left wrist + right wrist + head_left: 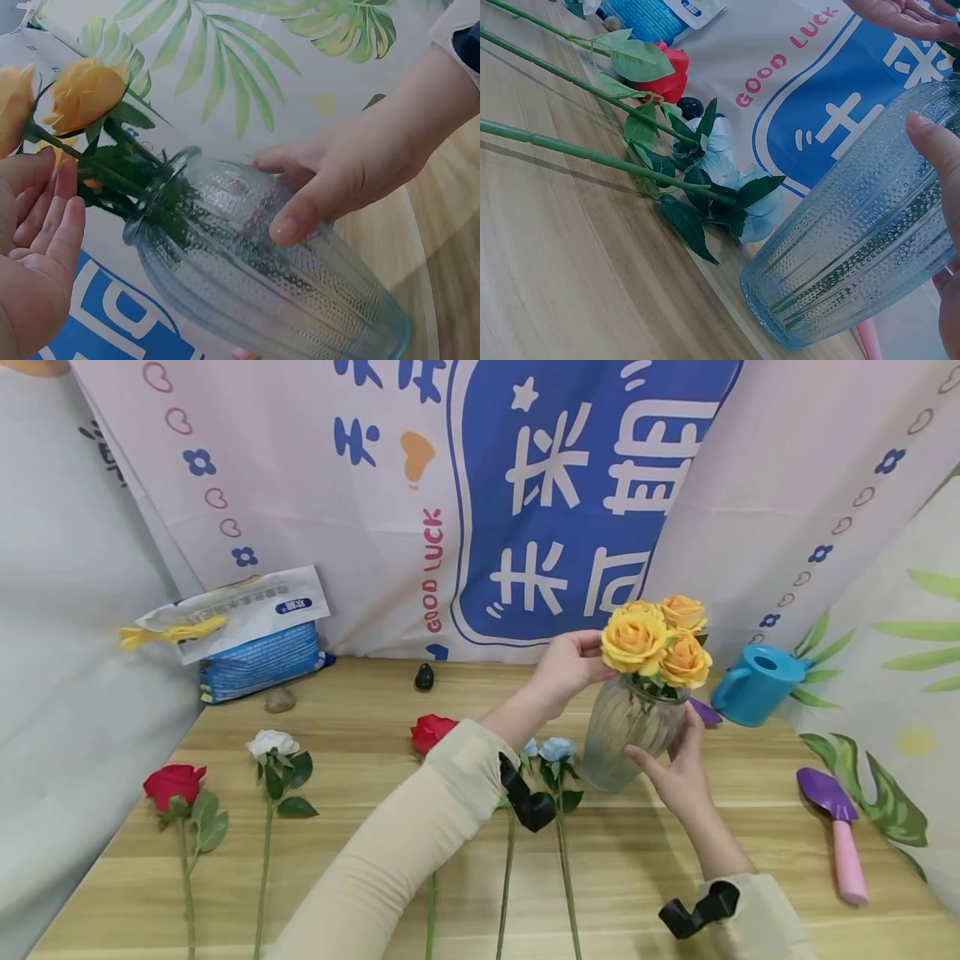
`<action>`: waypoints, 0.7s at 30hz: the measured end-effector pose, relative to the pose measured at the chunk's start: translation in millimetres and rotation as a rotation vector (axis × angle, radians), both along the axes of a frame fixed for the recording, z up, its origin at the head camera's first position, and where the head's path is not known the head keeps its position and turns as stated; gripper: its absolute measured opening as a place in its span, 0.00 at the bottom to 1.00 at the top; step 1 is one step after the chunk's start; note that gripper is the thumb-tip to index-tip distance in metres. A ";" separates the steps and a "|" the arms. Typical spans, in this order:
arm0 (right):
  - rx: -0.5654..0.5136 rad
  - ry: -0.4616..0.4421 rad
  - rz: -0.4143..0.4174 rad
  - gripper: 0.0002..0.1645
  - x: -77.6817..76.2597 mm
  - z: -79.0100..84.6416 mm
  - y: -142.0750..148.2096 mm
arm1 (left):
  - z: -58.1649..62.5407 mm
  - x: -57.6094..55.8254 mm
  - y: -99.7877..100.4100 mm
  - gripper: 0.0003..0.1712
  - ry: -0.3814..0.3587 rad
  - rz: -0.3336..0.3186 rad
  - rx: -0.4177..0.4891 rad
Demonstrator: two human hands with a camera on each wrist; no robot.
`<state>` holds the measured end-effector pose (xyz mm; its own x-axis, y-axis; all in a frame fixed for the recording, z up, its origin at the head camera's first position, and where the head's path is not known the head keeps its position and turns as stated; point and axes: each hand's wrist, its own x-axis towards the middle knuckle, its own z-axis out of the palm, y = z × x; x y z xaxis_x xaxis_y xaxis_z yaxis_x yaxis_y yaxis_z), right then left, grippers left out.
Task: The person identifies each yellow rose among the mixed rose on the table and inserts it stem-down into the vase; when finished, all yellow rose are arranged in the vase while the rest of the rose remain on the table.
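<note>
Several yellow roses (634,639) stand in a clear ribbed glass vase (611,735) at the right of the table, their stems showing through the glass. My right hand (678,768) grips the vase from the right; in the left wrist view its thumb (296,217) lies across the glass and the other fingers go behind. Beside the blooms is my left hand (570,670), its fingers loosely extended against the roses; the left wrist view shows the fingers (49,202) by the flower heads, not wrapped round a stem.
Pale blue roses (557,750), a red rose (432,732), a white rose (273,743) and another red rose (174,785) lie on the table. A blue watering can (759,683) and a purple-and-pink trowel (838,827) are right. Back left are a blue-and-white packet (258,660), a stone (280,699) and a black pebble (424,677).
</note>
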<state>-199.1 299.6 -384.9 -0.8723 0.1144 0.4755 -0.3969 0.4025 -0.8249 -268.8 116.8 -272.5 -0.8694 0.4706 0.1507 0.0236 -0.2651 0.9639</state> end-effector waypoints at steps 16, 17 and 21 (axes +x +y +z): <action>-0.030 -0.001 0.029 0.55 -1.1 0.0 -7.4 | -21.9 -0.7 6.5 0.15 0.006 0.011 -0.010; -0.028 0.000 0.028 0.55 -1.5 0.2 -7.4 | -25.2 -2.0 -0.2 0.15 -0.005 0.008 -0.001; -0.024 0.014 0.029 0.55 -3.2 1.0 -5.9 | -40.2 -9.1 -44.4 0.16 -0.045 -0.017 -0.007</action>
